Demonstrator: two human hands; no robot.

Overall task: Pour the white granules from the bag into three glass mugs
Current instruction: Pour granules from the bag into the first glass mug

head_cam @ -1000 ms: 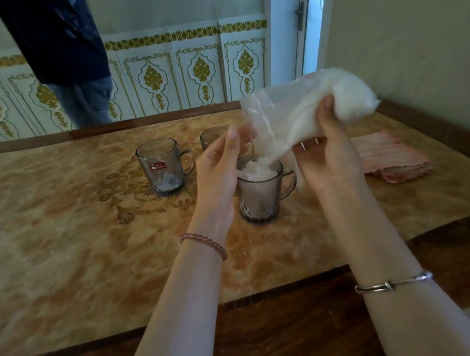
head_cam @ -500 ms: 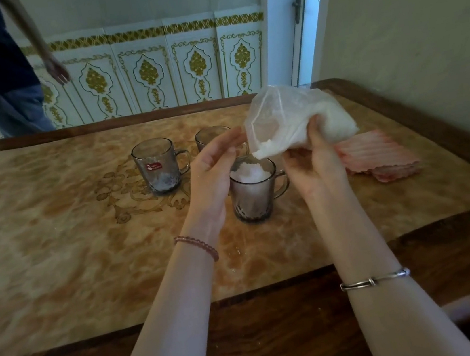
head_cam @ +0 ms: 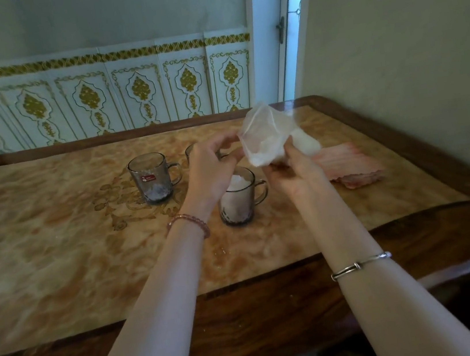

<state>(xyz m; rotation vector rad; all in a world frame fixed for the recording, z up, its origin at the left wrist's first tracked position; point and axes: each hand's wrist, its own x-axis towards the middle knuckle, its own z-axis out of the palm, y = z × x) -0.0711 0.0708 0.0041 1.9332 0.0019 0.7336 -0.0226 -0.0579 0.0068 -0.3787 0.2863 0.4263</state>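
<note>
bag (head_cam: 270, 139) lifted upright since earlier | both hands grip | mug (head_cam: 238, 200) full

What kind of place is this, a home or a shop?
Most likely a room in a home. A wooden table with a marble-patterned top stands against walls with gold-patterned tiles, next to a door. Glass mugs and a folded cloth lie on it.
</note>
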